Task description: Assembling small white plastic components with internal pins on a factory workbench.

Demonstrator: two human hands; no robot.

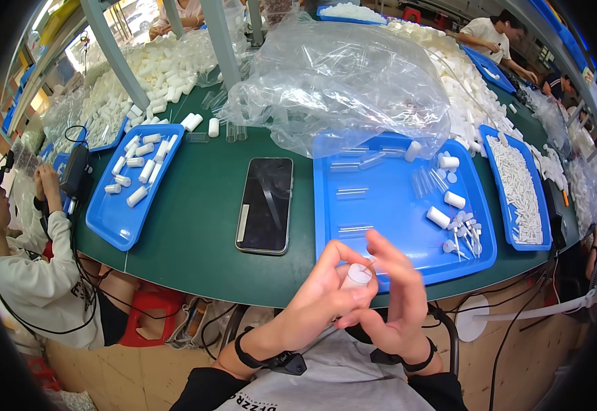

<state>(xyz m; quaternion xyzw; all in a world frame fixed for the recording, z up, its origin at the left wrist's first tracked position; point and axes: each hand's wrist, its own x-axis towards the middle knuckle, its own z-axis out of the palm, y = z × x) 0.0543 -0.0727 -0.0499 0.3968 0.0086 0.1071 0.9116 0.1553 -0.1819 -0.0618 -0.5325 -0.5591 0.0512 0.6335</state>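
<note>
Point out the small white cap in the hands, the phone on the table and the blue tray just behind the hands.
small white cap [357, 275], head view, on its rounded side.
phone [265, 204], head view, middle of its dark screen.
blue tray [387, 205], head view, bare floor of the tray.

Bright, even overhead light; glare on plastic bag [343, 75] upper centre; soft shadows; fisheye bending, dark vignette at rim.
</note>
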